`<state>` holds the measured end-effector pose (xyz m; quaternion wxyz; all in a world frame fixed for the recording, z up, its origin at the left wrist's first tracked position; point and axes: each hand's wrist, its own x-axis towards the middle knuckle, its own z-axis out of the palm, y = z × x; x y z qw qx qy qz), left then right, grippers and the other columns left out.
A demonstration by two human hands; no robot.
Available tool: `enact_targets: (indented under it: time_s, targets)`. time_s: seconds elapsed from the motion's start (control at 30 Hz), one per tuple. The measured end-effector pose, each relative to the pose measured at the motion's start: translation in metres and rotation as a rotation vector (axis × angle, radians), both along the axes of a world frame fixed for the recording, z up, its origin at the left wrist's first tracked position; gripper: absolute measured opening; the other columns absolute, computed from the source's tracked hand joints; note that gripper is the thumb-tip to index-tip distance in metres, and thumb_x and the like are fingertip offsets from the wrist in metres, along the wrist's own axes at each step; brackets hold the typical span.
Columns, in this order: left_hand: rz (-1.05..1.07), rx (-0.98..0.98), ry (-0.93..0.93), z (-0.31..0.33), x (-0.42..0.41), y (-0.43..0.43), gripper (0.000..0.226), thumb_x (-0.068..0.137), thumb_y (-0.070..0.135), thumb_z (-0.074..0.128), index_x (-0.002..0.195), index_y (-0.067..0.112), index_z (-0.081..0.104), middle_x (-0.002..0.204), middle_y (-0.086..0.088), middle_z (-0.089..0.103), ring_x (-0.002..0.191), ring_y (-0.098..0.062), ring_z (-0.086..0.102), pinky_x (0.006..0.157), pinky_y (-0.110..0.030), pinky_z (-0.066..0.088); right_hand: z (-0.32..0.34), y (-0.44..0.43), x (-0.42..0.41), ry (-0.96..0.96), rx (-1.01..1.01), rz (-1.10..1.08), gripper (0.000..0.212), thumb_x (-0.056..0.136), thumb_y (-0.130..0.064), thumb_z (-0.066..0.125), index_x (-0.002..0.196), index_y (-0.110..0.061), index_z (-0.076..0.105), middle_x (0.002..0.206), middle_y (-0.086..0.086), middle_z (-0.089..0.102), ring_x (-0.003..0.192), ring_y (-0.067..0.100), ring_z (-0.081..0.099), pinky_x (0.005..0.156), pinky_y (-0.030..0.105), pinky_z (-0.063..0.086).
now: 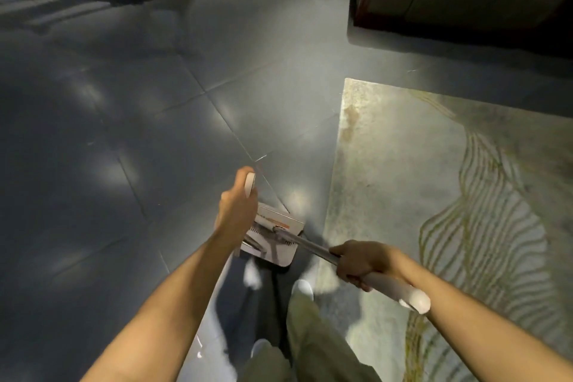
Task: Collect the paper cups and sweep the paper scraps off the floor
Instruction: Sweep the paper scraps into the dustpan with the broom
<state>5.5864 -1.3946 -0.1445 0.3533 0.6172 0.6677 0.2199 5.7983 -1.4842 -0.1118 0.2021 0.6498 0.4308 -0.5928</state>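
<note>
Gripping white handles (400, 290), left hand (237, 206) and right hand (356, 263) hold dustpan (276, 243) near rug (387, 164) edge.

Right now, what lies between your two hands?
In the head view, a dustpan shows between the left hand, gripping a white handle, and the right hand, with a metal pole running from it into that hand's grip.

Grey tiled floor (124, 133) bears a patterned rug (434, 195).
</note>
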Motion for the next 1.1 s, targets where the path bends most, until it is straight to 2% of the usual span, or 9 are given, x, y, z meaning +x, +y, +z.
enact_targets:
  time_s: [0.07,0.2,0.37,0.5,0.6,0.67,0.77,0.97,1.1]
  targets:
    - [-0.020,-0.010,0.055,0.001,-0.014,-0.018,0.022,0.094,0.016,0.044,0.101,0.037,0.040,0.073,-0.004,0.053,0.055,-0.020,0.049,0.050,-0.027,0.042,0.010,-0.009,-0.011,0.000,0.022,0.002,0.045,0.077,0.005,0.042,0.121,-0.002,0.052,0.055,0.006,0.048,0.041,0.015,0.046,0.041,0.024,0.038]
    - [-0.032,-0.040,0.057,0.003,-0.042,-0.068,0.023,0.093,0.015,0.042,0.096,0.037,0.037,0.082,-0.008,0.055,0.069,-0.035,0.055,0.059,-0.034,0.048,0.019,-0.032,-0.026,-0.012,0.019,-0.161,0.045,0.077,0.005,0.042,0.118,-0.004,0.057,0.040,0.000,0.041,0.042,0.014,0.037,0.044,0.020,0.031]
    - [0.075,-0.074,0.005,0.019,-0.076,-0.130,0.019,0.096,0.025,0.041,0.096,0.044,0.040,0.081,-0.010,0.054,0.067,-0.026,0.048,0.062,-0.036,0.048,0.026,-0.057,-0.044,0.005,-0.007,-0.185,0.052,0.080,0.007,0.042,0.130,-0.009,0.051,0.034,-0.002,0.037,0.038,0.012,0.033,0.040,0.015,0.026]
    - [0.219,-0.057,-0.035,0.026,-0.097,-0.184,0.024,0.096,0.026,0.043,0.103,0.048,0.037,0.085,-0.010,0.056,0.075,-0.031,0.054,0.072,-0.042,0.050,0.032,-0.068,-0.058,0.019,0.057,0.075,0.057,0.068,-0.004,0.048,0.125,-0.002,0.054,0.041,-0.002,0.043,0.044,0.015,0.038,0.048,0.024,0.028]
    - [0.310,-0.021,-0.043,0.032,-0.106,-0.229,0.026,0.098,0.024,0.044,0.106,0.047,0.037,0.082,-0.007,0.057,0.071,-0.026,0.053,0.071,-0.039,0.049,0.045,-0.083,-0.071,0.035,0.103,0.236,0.039,0.057,-0.011,0.049,0.093,-0.002,0.061,0.053,0.005,0.045,0.051,0.020,0.038,0.051,0.029,0.028]
    - [0.389,0.005,-0.051,0.036,-0.110,-0.263,0.027,0.098,0.023,0.045,0.107,0.047,0.038,0.079,-0.006,0.057,0.068,-0.025,0.052,0.069,-0.038,0.048,0.056,-0.100,-0.081,0.057,0.113,0.281,0.021,0.060,-0.011,0.051,0.081,-0.011,0.054,0.053,0.006,0.044,0.049,0.020,0.038,0.048,0.026,0.027]
    - [0.504,-0.009,-0.017,0.038,-0.116,-0.312,0.023,0.097,0.025,0.045,0.108,0.044,0.039,0.079,-0.006,0.055,0.065,-0.026,0.049,0.067,-0.038,0.046,0.063,-0.127,-0.093,0.085,0.152,0.378,0.017,0.077,-0.005,0.052,0.090,-0.014,0.051,0.058,0.008,0.048,0.052,0.021,0.044,0.045,0.024,0.030]
    - [0.694,-0.019,-0.007,0.036,-0.130,-0.405,0.021,0.097,0.026,0.044,0.109,0.043,0.038,0.079,-0.013,0.058,0.065,-0.029,0.053,0.070,-0.046,0.054,0.067,-0.162,-0.126,0.081,-0.026,0.291,0.030,0.086,0.006,0.040,0.104,-0.018,0.040,0.039,0.000,0.036,0.030,0.009,0.032,0.034,0.009,0.026]
    - [0.801,-0.035,-0.003,0.039,-0.151,-0.461,0.021,0.096,0.024,0.045,0.106,0.042,0.040,0.078,-0.011,0.057,0.065,-0.029,0.051,0.071,-0.048,0.054,0.071,-0.177,-0.154,0.104,-0.043,0.307,0.027,0.088,0.007,0.038,0.080,-0.018,0.041,0.037,0.000,0.034,0.025,0.007,0.030,0.031,0.008,0.025]
